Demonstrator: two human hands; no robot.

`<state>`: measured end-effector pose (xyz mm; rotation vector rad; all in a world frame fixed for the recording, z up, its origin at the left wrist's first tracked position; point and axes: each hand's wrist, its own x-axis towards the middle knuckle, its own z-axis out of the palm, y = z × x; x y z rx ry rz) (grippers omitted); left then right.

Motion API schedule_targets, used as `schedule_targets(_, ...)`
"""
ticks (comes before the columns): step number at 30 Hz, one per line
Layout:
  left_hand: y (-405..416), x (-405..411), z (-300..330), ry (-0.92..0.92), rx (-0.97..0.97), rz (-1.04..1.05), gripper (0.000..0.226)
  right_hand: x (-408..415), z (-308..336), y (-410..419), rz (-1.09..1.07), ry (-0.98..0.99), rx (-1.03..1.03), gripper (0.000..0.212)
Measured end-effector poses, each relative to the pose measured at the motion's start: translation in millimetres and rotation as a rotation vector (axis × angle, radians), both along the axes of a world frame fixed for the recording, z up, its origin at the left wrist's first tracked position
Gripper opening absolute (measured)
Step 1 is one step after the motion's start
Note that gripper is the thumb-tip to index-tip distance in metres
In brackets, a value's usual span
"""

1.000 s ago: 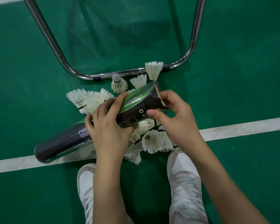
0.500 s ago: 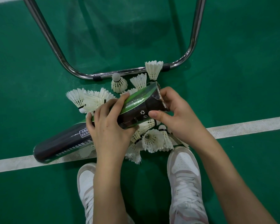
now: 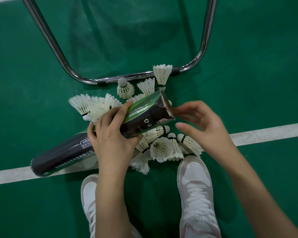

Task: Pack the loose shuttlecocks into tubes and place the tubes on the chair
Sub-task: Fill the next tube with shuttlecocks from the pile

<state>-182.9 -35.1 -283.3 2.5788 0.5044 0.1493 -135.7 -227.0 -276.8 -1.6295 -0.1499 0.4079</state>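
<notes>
Black-and-green shuttlecock tube [image 3: 141, 115] sits slanted in your left hand [image 3: 110, 140], fingers wrapped around its middle. Your right hand [image 3: 201, 127] hovers loosely spread just beside its open mouth, holding nothing, loose shuttlecocks [image 3: 162, 148] beneath your fingers.

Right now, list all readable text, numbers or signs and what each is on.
"合格" and "质检员6", cut off by the left hand: white-boxed label on the tube.
Chinese line ending "品有限公司": tube side, rest too blurred.
Recycling symbol: tube.
Small white label near tube mouth: unreadable.
</notes>
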Motion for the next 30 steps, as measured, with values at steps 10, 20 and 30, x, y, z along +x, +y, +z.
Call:
schedule_targets(10,-2,2,5,0.029,-0.037,0.004,0.085,-52,-62,-57,-0.324,0.016,-0.495,0.04)
schedule_targets(20,-3,1,6,0.035,-0.05,-0.003,0.085,-62,-85,-46,-0.306,0.242,-0.483,0.033)
schedule_targets(30,-1,1,2,0.049,-0.037,-0.007,0.086,-38,-91,-32,-0.41,0.208,-0.352,0.024)
